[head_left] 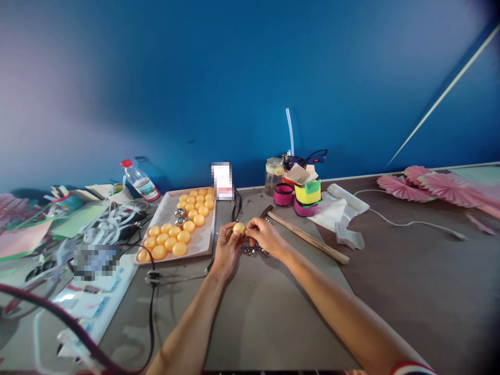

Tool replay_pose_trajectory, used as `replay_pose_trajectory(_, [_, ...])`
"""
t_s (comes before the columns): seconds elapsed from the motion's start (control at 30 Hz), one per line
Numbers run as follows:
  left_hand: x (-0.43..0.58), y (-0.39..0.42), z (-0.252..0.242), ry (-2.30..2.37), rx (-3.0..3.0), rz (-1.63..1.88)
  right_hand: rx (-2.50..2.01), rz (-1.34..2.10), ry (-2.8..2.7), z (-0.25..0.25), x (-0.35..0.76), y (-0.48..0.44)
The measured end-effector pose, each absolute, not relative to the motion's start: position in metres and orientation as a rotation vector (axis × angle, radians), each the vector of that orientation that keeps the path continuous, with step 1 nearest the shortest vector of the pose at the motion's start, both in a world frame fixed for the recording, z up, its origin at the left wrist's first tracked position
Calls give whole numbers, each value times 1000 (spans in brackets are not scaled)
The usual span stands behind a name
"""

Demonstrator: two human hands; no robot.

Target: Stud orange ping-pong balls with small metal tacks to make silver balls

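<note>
My left hand [226, 244] is closed around a pale yellow ball [239, 228], held a little above the table. Thumb and fingers of my right hand [265, 235] pinch together at the ball's right side; what they hold, if anything, is too small and hidden to name. Below my right hand lies a cluster of small shiny metal pieces [255, 252]. Just beyond it rests a hammer [308, 237] with a wooden handle. To the left, a shallow white-lined tray [205, 237] carries many orange-yellow balls [171, 244] and two silvery balls [180, 216].
A clear bottle [140, 179] with a red cap leans behind the tray. At the back stand a glass jar [274, 176] and a yellow container [308, 194]. Cables and papers [82, 221] crowd the left; a white cord [410, 223] and pink paper fans [437, 187] lie right.
</note>
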State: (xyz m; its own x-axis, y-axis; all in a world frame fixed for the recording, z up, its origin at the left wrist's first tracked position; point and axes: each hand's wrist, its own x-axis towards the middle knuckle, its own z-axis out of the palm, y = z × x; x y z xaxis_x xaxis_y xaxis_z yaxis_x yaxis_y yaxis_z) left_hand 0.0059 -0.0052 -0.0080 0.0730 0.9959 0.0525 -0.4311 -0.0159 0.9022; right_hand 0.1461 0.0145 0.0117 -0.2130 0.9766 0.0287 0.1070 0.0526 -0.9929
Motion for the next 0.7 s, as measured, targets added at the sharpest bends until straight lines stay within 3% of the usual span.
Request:
replay_pose_trajectory(0.33, [7,-3,-5,729,811,1342,-1066,1331,-1405,4,152,25])
replay_pose_trajectory(0.57, [1,3,-6,696,647,1369,-1535,497,-2185,0,167,28])
replay_pose_trajectory(0.7, [3,3,-8,685,658,1350,-1631,274,-2407,-2,161,23])
